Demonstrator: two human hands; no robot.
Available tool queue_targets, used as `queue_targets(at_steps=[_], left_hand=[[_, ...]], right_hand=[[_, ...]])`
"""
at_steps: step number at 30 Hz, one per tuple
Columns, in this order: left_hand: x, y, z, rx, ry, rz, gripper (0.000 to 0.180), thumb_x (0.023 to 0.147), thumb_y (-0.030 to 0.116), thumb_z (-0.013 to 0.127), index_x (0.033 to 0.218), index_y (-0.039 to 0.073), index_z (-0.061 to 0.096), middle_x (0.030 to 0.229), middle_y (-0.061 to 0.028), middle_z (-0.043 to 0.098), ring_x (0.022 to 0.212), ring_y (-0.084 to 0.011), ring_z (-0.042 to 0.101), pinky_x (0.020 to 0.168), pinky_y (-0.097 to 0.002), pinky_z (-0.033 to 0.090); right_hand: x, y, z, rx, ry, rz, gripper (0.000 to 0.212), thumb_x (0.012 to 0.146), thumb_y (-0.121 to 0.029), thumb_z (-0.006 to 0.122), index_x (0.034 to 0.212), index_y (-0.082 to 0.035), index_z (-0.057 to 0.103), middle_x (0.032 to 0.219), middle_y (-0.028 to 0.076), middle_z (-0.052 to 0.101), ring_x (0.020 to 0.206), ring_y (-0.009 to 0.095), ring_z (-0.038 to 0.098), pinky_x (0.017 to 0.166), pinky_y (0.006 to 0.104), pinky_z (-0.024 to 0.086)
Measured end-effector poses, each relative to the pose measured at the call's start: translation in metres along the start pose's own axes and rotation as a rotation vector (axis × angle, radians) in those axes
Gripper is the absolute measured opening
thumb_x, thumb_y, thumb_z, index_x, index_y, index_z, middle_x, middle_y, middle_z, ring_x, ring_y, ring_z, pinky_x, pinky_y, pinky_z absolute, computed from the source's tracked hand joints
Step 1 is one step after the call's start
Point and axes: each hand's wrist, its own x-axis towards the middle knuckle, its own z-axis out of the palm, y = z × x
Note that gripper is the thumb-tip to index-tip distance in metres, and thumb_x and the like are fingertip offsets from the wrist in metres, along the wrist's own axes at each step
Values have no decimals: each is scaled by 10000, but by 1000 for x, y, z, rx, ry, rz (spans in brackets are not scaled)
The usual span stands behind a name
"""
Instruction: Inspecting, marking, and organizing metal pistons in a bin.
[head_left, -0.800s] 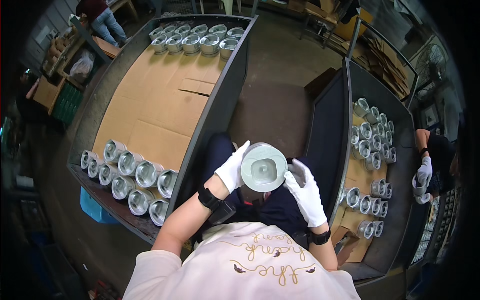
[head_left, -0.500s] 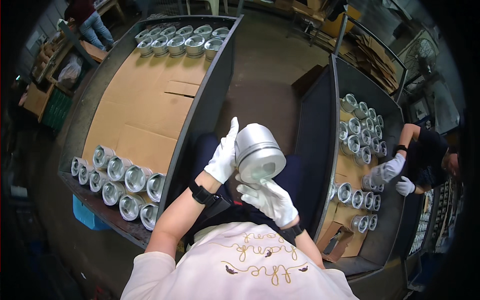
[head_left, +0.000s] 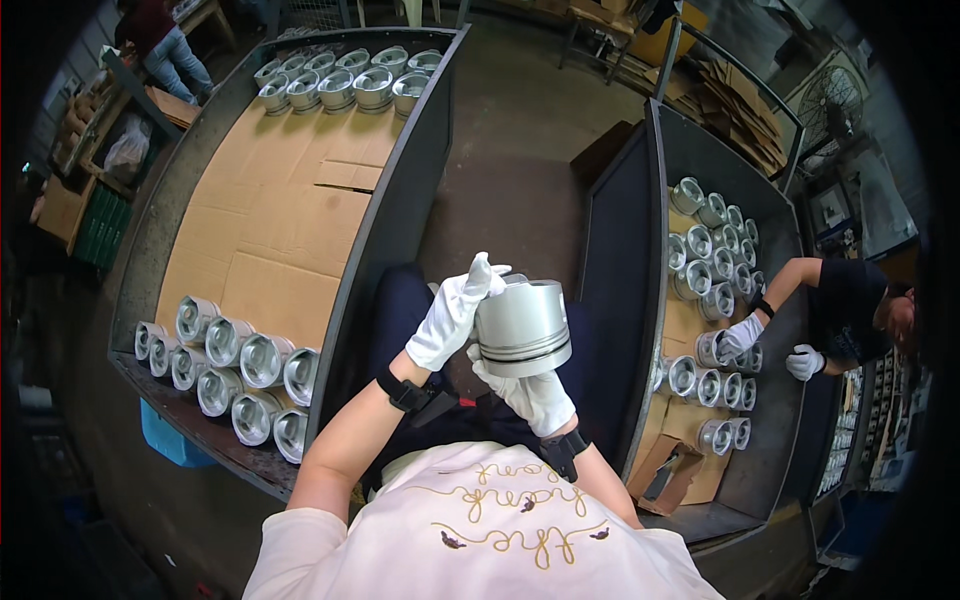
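Note:
A silver metal piston (head_left: 522, 325) is held between my two gloved hands, in front of my body. Its grooved ring end faces down and toward me, and its skirt points up and away. My left hand (head_left: 452, 312) grips the piston's upper left side, with fingers at the top rim. Beneath the piston, my right hand (head_left: 535, 397) supports its lower end, its fingers partly hidden behind the metal. Both hands wear white gloves, with a dark band on each wrist.
At left stands a dark metal bin (head_left: 385, 215) lined with cardboard (head_left: 262, 205), with pistons at both ends. Another bin (head_left: 625, 235) at right holds more pistons and a small open carton (head_left: 668, 478). A co-worker's gloved hand (head_left: 741, 338) touches a piston there.
The piston has turned in my hands, from its flat end facing me to its side showing. My left hand has moved over its top edge. The co-worker's hand has lowered onto the pistons.

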Motion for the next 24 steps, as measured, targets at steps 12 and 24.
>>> queue_targets(at_steps=[12, 24], left_hand=[[-14, 18, 7, 233, 124, -304, 734, 929, 645, 418, 883, -35, 691, 759, -50, 627, 744, -136, 549, 713, -285, 432], [-20, -13, -4, 10, 139, -200, 598, 1013, 496, 353, 1078, -20, 647, 1008, -65, 652, 964, -124, 562, 912, -260, 405]], right_hand=[[-8, 14, -14, 630, 21, 236, 445, 979, -245, 477, 1359, -21, 421, 1300, 188, 514, 1111, 319, 577, 916, 443, 540], [-3, -1, -14, 10, 130, -28, 551, 936, -174, 579, 1409, -22, 341, 1344, 203, 467, 1203, 385, 515, 932, 474, 532]])
